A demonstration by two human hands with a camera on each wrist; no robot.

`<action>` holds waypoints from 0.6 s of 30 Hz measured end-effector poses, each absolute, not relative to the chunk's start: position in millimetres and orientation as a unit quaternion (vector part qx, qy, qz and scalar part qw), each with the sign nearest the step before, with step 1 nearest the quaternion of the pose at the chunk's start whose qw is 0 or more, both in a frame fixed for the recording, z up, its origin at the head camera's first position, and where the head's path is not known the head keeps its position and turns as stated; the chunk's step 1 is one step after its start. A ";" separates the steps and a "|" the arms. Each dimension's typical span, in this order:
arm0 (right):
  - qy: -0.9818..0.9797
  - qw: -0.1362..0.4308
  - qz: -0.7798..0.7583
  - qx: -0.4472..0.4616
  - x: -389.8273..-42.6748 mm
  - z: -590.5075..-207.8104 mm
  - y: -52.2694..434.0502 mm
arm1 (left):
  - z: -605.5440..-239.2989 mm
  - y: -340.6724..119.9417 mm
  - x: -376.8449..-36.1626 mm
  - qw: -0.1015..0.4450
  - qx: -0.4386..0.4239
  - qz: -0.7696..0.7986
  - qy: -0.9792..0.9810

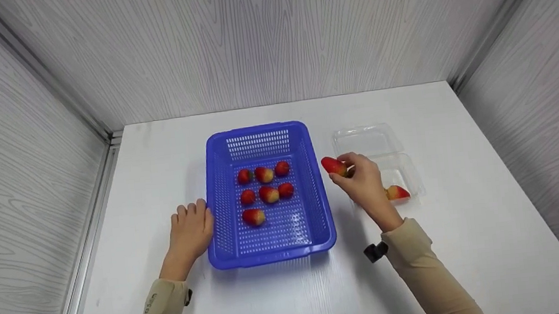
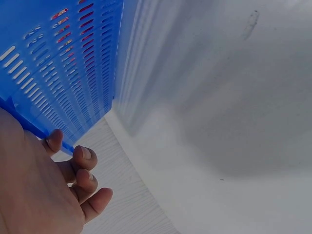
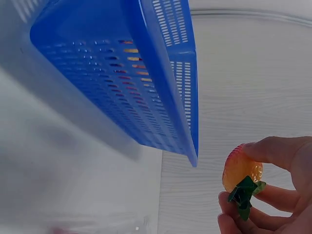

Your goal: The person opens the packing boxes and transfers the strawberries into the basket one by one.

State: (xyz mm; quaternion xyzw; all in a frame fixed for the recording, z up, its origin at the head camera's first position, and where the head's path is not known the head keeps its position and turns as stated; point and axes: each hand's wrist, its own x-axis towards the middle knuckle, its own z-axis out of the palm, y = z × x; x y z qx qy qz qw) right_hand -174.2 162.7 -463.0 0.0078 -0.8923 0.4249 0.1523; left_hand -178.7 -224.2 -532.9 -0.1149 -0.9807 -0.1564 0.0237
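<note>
White tabletop fills the work area, enclosed by grey wood-grain panels at the back and on both sides.

Your right hand pinches a strawberry between the thumb and the curled fingers. The fruit is held above the table, just beside the right wall of the blue basket and apart from it. In the head view its long axis runs roughly left to right with a slight tilt; the red tip points toward the basket, and the leafy end lies against your fingers. In the right wrist view the green cap faces the palm, with the pale yellow-orange side of the fruit toward the camera. Your right forearm comes in from the lower right, the wrist raised off the table.

Your left hand lies flat on the table against the left wall of the basket. Its fingers are loosely extended and point away from you, holding nothing. In the left wrist view the fingertips sit beside the slotted wall, slightly bent.

Seven strawberries lie on the basket floor: three in a rear row, three in a middle row, one nearer you.

To the right of the basket stands an open clear plastic box. One more strawberry lies in its near half, partly behind your right hand.
</note>
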 end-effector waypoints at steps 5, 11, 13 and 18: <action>-0.884 0.130 0.448 0.022 -173.1 -467.3 144.4 | -533.6 -225.0 -176.9 0.022 -0.112 -0.158 -0.981; -0.879 0.103 0.464 0.039 -172.5 -472.0 121.9 | -535.0 -225.1 -177.3 0.041 -0.116 -0.153 -0.981; -0.882 0.102 0.458 0.045 -172.6 -473.9 114.8 | -535.0 -224.9 -177.9 0.045 -0.118 -0.152 -0.980; -0.882 0.106 0.454 0.068 -172.8 -481.6 99.1 | -534.1 -224.2 -178.5 0.038 -0.117 -0.154 -0.980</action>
